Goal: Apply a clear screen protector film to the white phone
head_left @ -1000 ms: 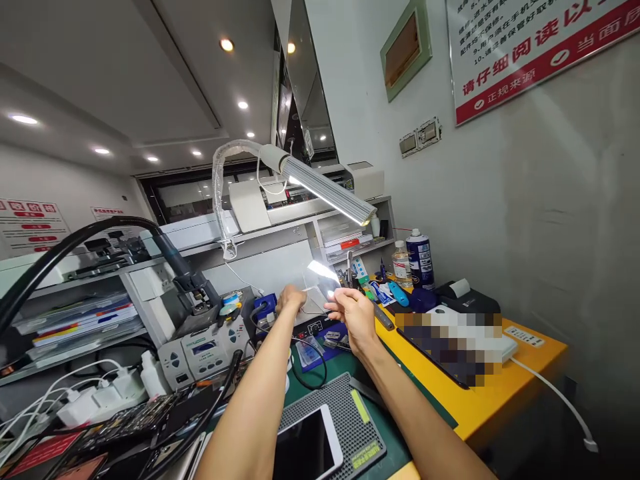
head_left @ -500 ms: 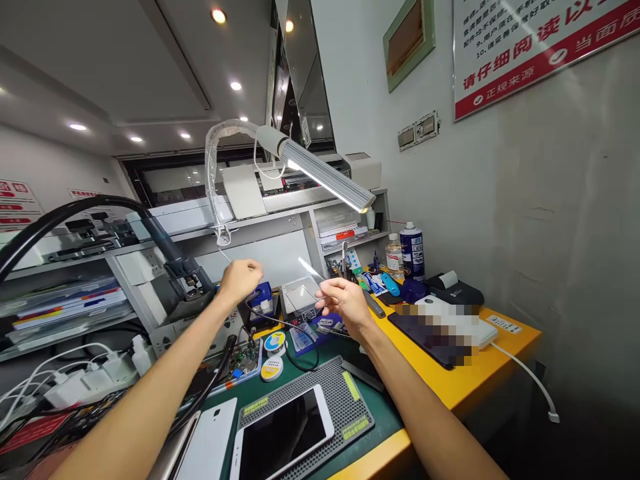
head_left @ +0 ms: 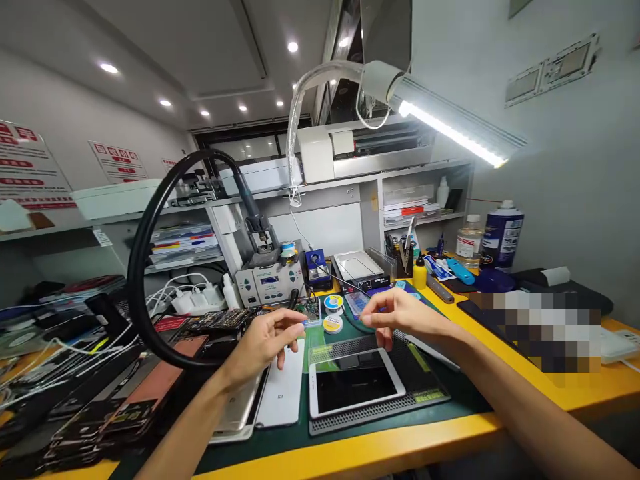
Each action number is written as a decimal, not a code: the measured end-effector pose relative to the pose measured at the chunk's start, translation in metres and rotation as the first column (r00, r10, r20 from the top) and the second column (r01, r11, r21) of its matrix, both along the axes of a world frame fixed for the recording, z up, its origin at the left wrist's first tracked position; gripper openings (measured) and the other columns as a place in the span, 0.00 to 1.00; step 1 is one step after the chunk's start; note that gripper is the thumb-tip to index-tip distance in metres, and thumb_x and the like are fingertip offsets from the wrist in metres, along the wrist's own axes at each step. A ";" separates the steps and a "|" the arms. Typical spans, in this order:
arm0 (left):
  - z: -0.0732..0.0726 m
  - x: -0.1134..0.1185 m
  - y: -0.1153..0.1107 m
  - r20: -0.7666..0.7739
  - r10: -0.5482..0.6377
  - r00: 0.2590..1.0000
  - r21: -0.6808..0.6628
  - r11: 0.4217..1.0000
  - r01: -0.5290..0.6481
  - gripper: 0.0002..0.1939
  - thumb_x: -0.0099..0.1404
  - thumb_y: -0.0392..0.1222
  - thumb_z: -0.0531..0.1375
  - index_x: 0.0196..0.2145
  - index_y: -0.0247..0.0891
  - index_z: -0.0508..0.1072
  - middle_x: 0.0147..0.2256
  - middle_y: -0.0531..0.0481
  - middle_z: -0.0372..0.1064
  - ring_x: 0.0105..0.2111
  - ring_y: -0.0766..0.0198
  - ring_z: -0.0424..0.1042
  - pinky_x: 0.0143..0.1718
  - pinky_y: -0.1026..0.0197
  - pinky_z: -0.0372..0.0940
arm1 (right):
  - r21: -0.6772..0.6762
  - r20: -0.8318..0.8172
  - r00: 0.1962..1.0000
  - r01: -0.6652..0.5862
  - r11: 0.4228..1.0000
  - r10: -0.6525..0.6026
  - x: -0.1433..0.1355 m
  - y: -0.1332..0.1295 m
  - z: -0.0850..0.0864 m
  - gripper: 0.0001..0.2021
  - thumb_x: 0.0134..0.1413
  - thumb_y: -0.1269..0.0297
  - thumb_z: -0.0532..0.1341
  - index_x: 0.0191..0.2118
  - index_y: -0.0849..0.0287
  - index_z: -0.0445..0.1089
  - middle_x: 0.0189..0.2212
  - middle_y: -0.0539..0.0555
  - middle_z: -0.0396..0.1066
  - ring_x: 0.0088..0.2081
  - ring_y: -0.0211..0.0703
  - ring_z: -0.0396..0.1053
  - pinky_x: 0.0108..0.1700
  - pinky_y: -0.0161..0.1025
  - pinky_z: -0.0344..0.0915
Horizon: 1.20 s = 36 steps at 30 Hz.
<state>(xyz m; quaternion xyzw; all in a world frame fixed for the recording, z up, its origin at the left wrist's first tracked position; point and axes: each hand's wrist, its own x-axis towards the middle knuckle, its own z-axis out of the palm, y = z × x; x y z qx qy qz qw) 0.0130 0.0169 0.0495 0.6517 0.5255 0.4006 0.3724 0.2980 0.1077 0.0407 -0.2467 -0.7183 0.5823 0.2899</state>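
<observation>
My left hand (head_left: 273,337) is above the white phone back (head_left: 281,390), its thumb and forefinger drawn together. Anything in that pinch is too small to make out. Over the far right corner of the white-framed tablet (head_left: 353,383), my right hand (head_left: 397,313) is closed with fingertips together. A thin dark line runs toward those fingertips; I cannot tell whether they hold it. The tablet lies screen up on a grey perforated mat (head_left: 435,393), and neither hand touches it.
Left of the phones lie stacked phone parts (head_left: 145,393) under a looping black hose (head_left: 135,267). Behind stand a rework station (head_left: 269,281), solder reels (head_left: 333,303) and a yellow bottle (head_left: 419,273). A lit lamp (head_left: 450,127) hangs overhead. A spray can (head_left: 501,237) stands right.
The view has turned down and left. Both hands have come down from in front of the shelf to above the mat. The bright strip beside my right hand no longer shows.
</observation>
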 end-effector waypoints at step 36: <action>-0.041 0.000 0.000 -0.237 -0.009 0.972 -0.149 0.988 -0.027 0.12 0.63 0.53 0.62 0.35 0.41 0.74 0.29 0.54 0.69 0.29 0.66 0.65 0.31 0.66 0.61 | -0.072 0.326 0.926 0.223 0.972 -0.189 0.016 -0.014 -0.028 0.13 0.50 0.53 0.69 0.36 0.58 0.76 0.23 0.50 0.71 0.22 0.37 0.66 0.24 0.34 0.68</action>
